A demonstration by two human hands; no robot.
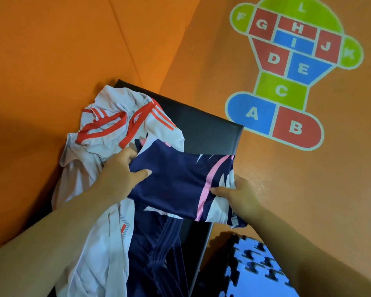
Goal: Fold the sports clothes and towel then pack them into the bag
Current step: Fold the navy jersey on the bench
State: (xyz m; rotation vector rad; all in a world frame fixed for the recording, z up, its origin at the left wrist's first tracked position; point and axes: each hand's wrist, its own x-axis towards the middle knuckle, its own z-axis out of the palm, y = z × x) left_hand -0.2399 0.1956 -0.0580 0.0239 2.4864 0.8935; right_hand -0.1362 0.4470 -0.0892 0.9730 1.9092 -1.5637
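Bright warm light | soft shadows lower left | wide-angle edge distortion

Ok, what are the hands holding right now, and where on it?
Both hold the folded navy garment with pink and white markings: the left hand grips its left end, and the right hand grips its right end.

Navy garment (176, 185): smooth, faintly sheeny cloth. Bench (210, 133): black, grained leather-like. Mat (255, 273) at 5 o'clock: matt foam.
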